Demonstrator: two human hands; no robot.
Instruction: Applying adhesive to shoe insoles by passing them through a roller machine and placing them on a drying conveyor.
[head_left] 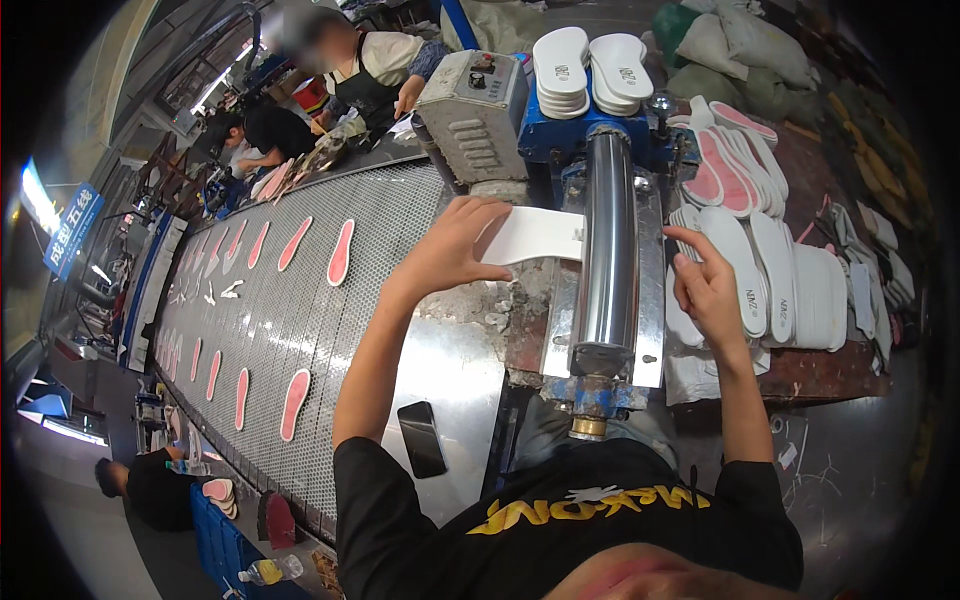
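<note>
My left hand [455, 245] grips the end of a white insole [535, 235] that sticks out from under the shiny steel roller [608, 250] of a blue machine [560, 135]. My right hand [708, 285] hovers on the roller's right side, fingers spread and holding nothing, just above a row of white insoles [790, 290] lying on the workbench.
A mesh conveyor belt [300, 300] carrying pink-faced insoles [340, 252] runs to my left. A black phone [422, 438] lies on the metal plate. Stacked white insoles [590, 70] top the machine beside a grey control box [475, 110]. Other people work at the belt's far end.
</note>
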